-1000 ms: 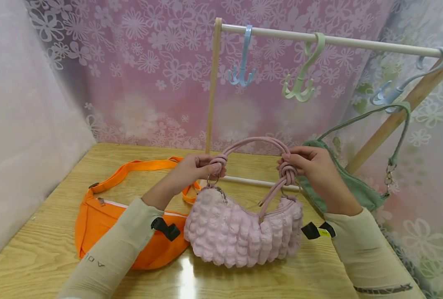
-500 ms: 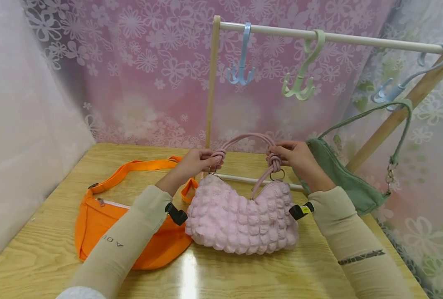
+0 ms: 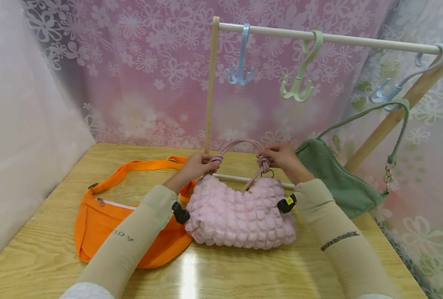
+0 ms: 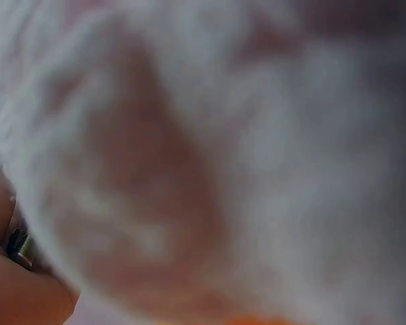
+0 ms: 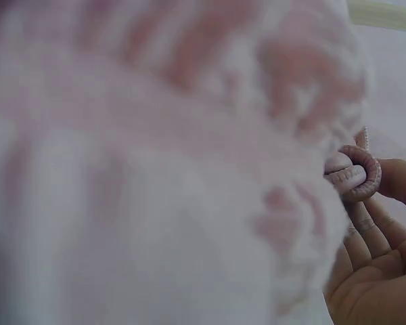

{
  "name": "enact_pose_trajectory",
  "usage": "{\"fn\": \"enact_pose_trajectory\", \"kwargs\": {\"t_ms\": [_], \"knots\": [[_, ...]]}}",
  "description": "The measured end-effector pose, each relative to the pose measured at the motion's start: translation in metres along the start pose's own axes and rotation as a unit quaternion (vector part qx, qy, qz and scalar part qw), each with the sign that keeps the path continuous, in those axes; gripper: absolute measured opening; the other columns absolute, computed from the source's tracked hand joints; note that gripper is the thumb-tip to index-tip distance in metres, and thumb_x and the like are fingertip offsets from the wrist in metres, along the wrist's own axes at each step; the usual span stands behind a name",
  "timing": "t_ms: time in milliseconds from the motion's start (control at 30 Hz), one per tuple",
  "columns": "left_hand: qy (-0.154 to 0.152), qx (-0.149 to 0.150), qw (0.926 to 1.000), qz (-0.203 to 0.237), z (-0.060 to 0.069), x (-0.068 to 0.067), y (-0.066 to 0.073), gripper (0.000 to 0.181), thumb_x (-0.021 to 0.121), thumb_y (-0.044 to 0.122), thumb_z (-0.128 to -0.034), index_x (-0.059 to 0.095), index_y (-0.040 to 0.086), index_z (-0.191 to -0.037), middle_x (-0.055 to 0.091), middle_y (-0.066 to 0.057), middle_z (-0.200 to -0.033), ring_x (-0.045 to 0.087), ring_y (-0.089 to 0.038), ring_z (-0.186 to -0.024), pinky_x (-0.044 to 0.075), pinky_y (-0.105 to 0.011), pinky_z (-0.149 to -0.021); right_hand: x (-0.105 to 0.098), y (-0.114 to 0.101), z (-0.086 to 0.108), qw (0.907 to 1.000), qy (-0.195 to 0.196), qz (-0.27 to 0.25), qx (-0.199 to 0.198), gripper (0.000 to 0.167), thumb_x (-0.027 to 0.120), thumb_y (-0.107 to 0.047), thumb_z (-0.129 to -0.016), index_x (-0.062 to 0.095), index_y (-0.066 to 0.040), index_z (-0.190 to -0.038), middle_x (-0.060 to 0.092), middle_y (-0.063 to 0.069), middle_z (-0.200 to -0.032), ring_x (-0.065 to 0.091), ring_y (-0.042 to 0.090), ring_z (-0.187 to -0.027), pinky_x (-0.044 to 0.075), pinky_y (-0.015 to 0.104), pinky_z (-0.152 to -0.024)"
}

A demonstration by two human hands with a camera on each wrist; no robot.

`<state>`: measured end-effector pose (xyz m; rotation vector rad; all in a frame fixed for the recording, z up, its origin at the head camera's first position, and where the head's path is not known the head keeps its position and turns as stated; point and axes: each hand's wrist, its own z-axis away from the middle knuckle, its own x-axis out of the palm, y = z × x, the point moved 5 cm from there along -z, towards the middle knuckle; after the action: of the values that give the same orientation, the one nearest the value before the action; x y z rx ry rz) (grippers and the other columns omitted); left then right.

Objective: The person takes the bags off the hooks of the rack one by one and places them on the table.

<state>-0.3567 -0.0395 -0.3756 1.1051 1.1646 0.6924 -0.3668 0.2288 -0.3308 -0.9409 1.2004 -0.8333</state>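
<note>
A pink puffy handbag [image 3: 240,216] is upright in the middle of the head view, its knotted strap [image 3: 241,142] arched above it. My left hand [image 3: 199,167] pinches the knot at the strap's left end. At the other end, my right hand [image 3: 282,158] grips the right knot, just above a metal ring. In the left wrist view the blurred handbag [image 4: 210,162] fills most of the picture, with part of my hand at the left edge. The right wrist view shows the strap's knot [image 5: 355,176] against my fingers.
An orange waist bag [image 3: 105,228] lies on the wooden table [image 3: 38,232] at left. Behind, a rack's white bar [image 3: 273,33] carries a blue hook [image 3: 240,62], a green hook [image 3: 299,79] and another blue hook [image 3: 393,89], from which a green bag [image 3: 348,182] hangs.
The pink handbag has tilted and shifted slightly back. My right hand has moved left with its end of the strap, closer to my left hand, which keeps its hold.
</note>
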Motion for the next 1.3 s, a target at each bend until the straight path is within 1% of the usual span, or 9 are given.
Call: {"fn": "enact_pose_trajectory", "kwargs": {"t_ms": [200, 333, 400, 500, 633, 867, 1000, 1200, 1300], "knots": [[0.003, -0.008, 0.9984, -0.056, -0.004, 0.001, -0.008, 0.037, 0.063, 0.027, -0.0959, 0.066, 0.000, -0.121, 0.071, -0.014, -0.105, 0.067, -0.022, -0.091, 0.055, -0.027, -0.075, 0.008, 0.013, -0.012, 0.9999, 0.000, 0.001, 0.014, 0.034, 0.052, -0.016, -0.102, 0.058, 0.005, -0.128, 0.062, 0.027, -0.121, 0.068, 0.013, -0.081, 0.057, 0.029, -0.074], [-0.002, -0.017, 0.9976, -0.067, -0.003, 0.001, -0.012, 0.031, 0.062, 0.022, -0.0967, 0.069, -0.002, -0.114, 0.071, -0.017, -0.101, 0.064, -0.023, -0.083, 0.052, -0.026, -0.070, 0.017, 0.023, -0.020, 0.9993, -0.016, 0.000, 0.035, 0.040, 0.052, -0.015, -0.102, 0.051, 0.006, -0.136, 0.059, 0.028, -0.126, 0.067, 0.010, -0.080, 0.056, 0.029, -0.076], [-0.003, -0.014, 0.9972, -0.073, -0.002, 0.000, -0.013, 0.029, 0.062, 0.021, -0.0965, 0.070, -0.004, -0.110, 0.071, -0.017, -0.097, 0.062, -0.021, -0.077, 0.051, -0.025, -0.067, 0.021, 0.026, -0.023, 0.9988, -0.021, 0.001, 0.043, 0.042, 0.051, -0.015, -0.102, 0.048, 0.005, -0.139, 0.058, 0.028, -0.128, 0.067, 0.010, -0.082, 0.055, 0.029, -0.078], [-0.005, -0.019, 0.9960, -0.087, 0.000, -0.001, -0.014, 0.028, 0.062, 0.020, -0.0966, 0.072, -0.004, -0.105, 0.070, -0.015, -0.092, 0.054, -0.018, -0.068, 0.044, -0.024, -0.060, 0.026, 0.030, -0.026, 0.9983, -0.025, 0.009, 0.051, 0.043, 0.050, -0.014, -0.102, 0.046, 0.003, -0.141, 0.058, 0.028, -0.127, 0.067, 0.011, -0.083, 0.055, 0.029, -0.078], [-0.005, -0.031, 0.9936, -0.108, 0.000, -0.001, -0.017, 0.027, 0.063, 0.022, -0.0961, 0.074, -0.003, -0.099, 0.069, -0.014, -0.089, 0.046, -0.015, -0.061, 0.037, -0.022, -0.054, 0.030, 0.035, -0.027, 0.9978, -0.030, 0.014, 0.058, 0.040, 0.050, -0.014, -0.102, 0.049, 0.003, -0.138, 0.060, 0.027, -0.125, 0.067, 0.013, -0.083, 0.055, 0.031, -0.080], [-0.003, -0.043, 0.9851, -0.166, 0.000, 0.000, -0.019, 0.033, 0.063, 0.028, -0.0957, 0.076, -0.002, -0.095, 0.069, -0.011, -0.079, 0.045, -0.013, -0.054, 0.037, -0.022, -0.047, 0.035, 0.039, -0.028, 0.9978, -0.032, 0.014, 0.056, 0.044, 0.052, -0.009, -0.100, 0.045, 0.004, -0.141, 0.061, 0.027, -0.124, 0.067, 0.015, -0.083, 0.055, 0.036, -0.083], [-0.004, -0.055, 0.9805, -0.189, 0.000, 0.001, -0.021, 0.035, 0.064, 0.032, -0.0947, 0.076, -0.001, -0.095, 0.068, -0.009, -0.079, 0.048, -0.015, -0.058, 0.040, -0.022, -0.049, 0.036, 0.043, -0.030, 0.9970, -0.034, 0.029, 0.063, 0.047, 0.054, -0.010, -0.099, 0.043, 0.004, -0.142, 0.061, 0.025, -0.125, 0.067, 0.020, -0.092, 0.055, 0.036, -0.085], [-0.006, -0.063, 0.9789, -0.194, 0.000, 0.001, -0.020, 0.032, 0.066, 0.030, -0.0938, 0.076, 0.000, -0.090, 0.068, -0.010, -0.074, 0.046, -0.015, -0.055, 0.038, -0.022, -0.047, 0.039, 0.042, -0.030, 0.9923, -0.053, 0.097, 0.055, 0.048, 0.055, -0.013, -0.098, 0.044, 0.005, -0.141, 0.056, 0.025, -0.129, 0.060, 0.032, -0.111, 0.052, 0.040, -0.090], [-0.009, -0.066, 0.9780, -0.198, 0.000, 0.000, -0.021, 0.031, 0.066, 0.029, -0.0938, 0.076, -0.001, -0.092, 0.067, -0.009, -0.073, 0.045, -0.014, -0.055, 0.038, -0.022, -0.047, 0.042, 0.040, -0.031, 0.9898, -0.069, 0.111, 0.058, 0.050, 0.053, -0.015, -0.099, 0.041, 0.006, -0.143, 0.052, 0.025, -0.133, 0.056, 0.035, -0.116, 0.050, 0.041, -0.093]]}}
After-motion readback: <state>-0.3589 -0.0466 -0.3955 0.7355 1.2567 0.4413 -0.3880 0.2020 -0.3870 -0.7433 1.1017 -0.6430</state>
